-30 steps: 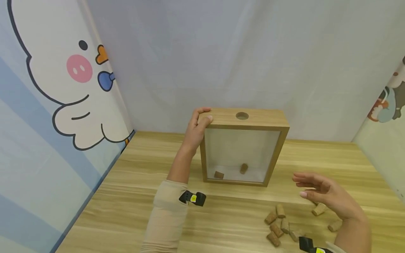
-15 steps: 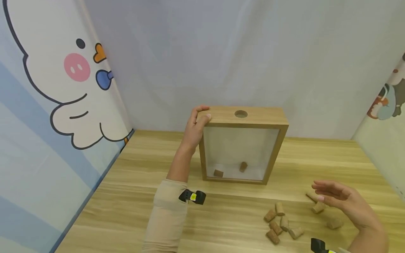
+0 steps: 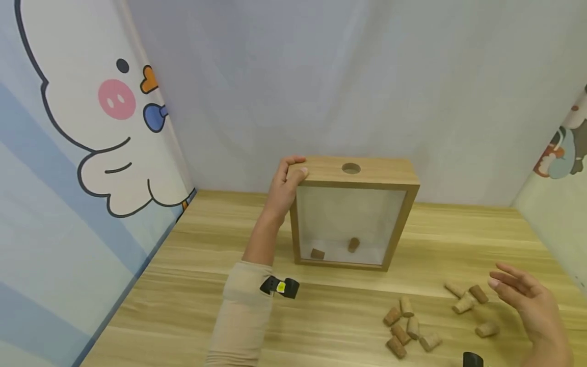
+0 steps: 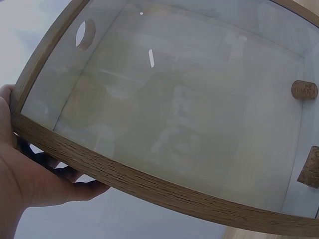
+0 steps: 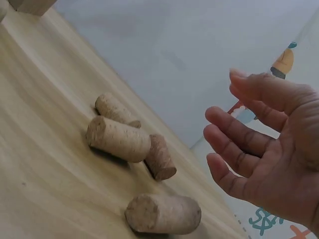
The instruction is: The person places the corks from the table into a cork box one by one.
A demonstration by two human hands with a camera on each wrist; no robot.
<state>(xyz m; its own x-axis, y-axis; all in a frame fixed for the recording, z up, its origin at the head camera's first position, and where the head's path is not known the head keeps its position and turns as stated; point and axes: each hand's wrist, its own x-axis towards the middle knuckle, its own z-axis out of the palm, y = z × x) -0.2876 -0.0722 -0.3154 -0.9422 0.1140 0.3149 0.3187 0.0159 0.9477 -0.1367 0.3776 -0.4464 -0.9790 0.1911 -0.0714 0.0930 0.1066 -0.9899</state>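
Observation:
A wooden box frame (image 3: 357, 176) with a clear front and a round hole in its top stands upright on the table. Two corks lie inside on its floor, one cork (image 3: 353, 244) near the middle and another (image 4: 310, 167) nearer the left side. My left hand (image 3: 283, 191) grips the box's upper left corner, thumb on top; in the left wrist view its fingers reach behind the frame. To the right, my right hand (image 3: 527, 295) hovers with loosely bent fingers and holds nothing. Close beside it lie several loose corks, among them a pale cork (image 5: 119, 139).
A second cluster of several corks (image 3: 400, 334) lies on the wooden table (image 3: 206, 306) in front of the box. Behind the box hangs a pale grey curtain (image 3: 321, 76). A cartoon-printed sheet (image 3: 69, 255) borders the left side.
My right hand has moved to the right, away from the box and past the right-hand corks, uncovering them. The left hand keeps its grip on the box, and the corks inside stay put.

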